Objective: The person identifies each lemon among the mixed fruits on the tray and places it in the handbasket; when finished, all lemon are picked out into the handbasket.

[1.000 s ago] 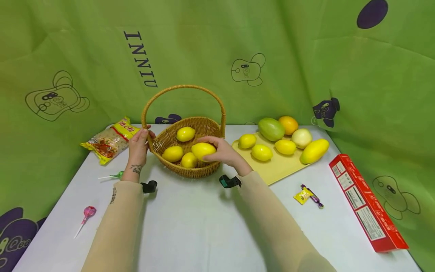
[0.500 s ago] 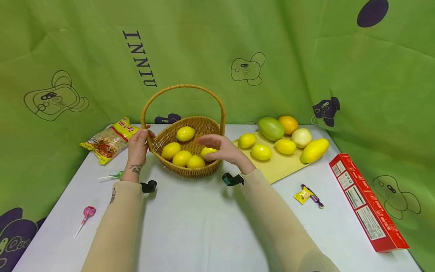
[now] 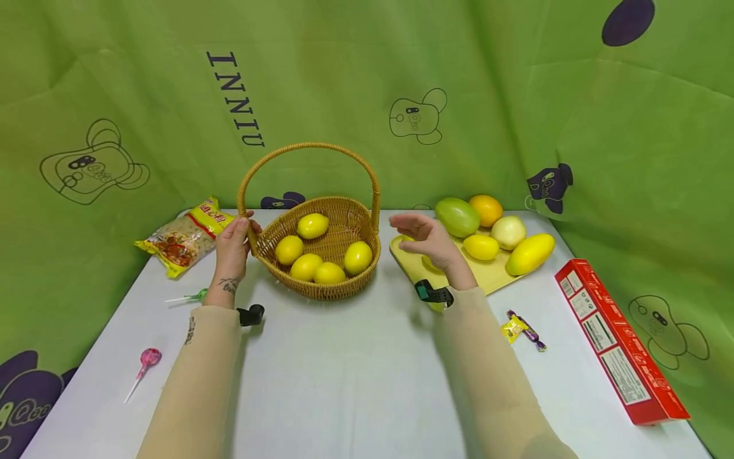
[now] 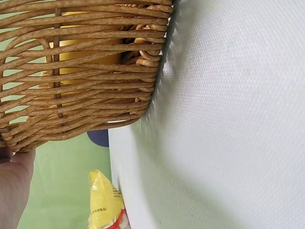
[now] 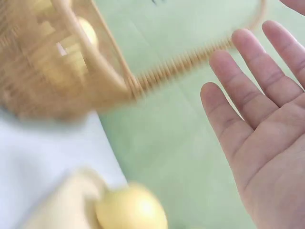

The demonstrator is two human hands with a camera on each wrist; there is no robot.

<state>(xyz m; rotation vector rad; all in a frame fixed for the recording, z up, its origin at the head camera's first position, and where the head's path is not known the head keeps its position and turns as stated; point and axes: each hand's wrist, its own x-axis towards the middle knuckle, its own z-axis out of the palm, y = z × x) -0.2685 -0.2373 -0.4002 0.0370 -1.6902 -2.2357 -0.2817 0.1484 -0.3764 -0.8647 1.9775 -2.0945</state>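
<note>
Right grip [image 3: 430,242] screens most of a yellow fruit [image 3: 430,264] on the tray [image 3: 491,278]! Right wrist view, the basket [image 5: 24,81] is a blur, sliced by the left edge. Left wrist, bag [image 4: 102,202] cut at the bottom!

yellow snack bag [image 3: 183,237] far L, grn lollipop [image 3: 202,294] nr it, pink lollipop [image 3: 151,357] nearer cam, yellow candy [image 3: 513,329] w/ purple candy [image 3: 533,336] on R, red box [image 3: 619,344] at R edge, grn printed backdrop [image 3: 321,76]
</note>
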